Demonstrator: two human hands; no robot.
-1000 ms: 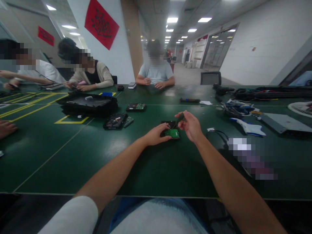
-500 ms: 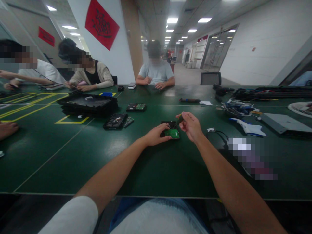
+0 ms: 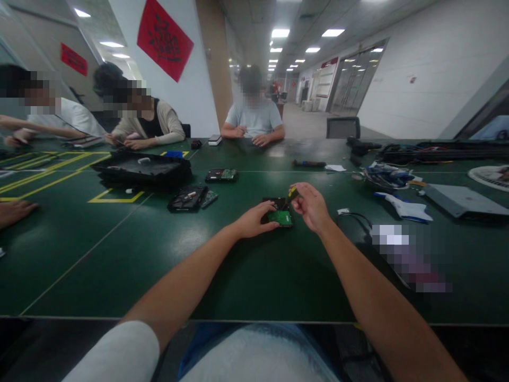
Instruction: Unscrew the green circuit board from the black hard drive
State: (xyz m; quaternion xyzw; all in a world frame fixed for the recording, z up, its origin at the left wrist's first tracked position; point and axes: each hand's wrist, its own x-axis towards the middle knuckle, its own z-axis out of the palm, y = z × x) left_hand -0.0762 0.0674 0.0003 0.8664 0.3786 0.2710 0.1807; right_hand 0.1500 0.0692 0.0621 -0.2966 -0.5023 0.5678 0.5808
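Note:
A hard drive (image 3: 283, 218) with a green circuit board and a black upper part lies flat on the green table. My left hand (image 3: 256, 219) grips its left side, thumb near the lower edge and fingers at the upper edge. Pinched in my right hand (image 3: 312, 207) is a small screwdriver (image 3: 293, 194) with a yellow and black handle. Its thin shaft slants down toward the drive beside the board; I cannot tell exactly where the tip touches.
To the left are another hard drive (image 3: 221, 175), a black drive case (image 3: 187, 198) and black trays (image 3: 143, 168). On the right lie a cable bundle (image 3: 385, 175), a blue-white wrapper (image 3: 403, 207) and a grey metal box (image 3: 469, 200). Several people sit around the table.
The screwdriver handle has turned in my right fingers, so more yellow shows. My left hand and the hard drive stay in place. At the far left, another person's hand has shifted slightly right.

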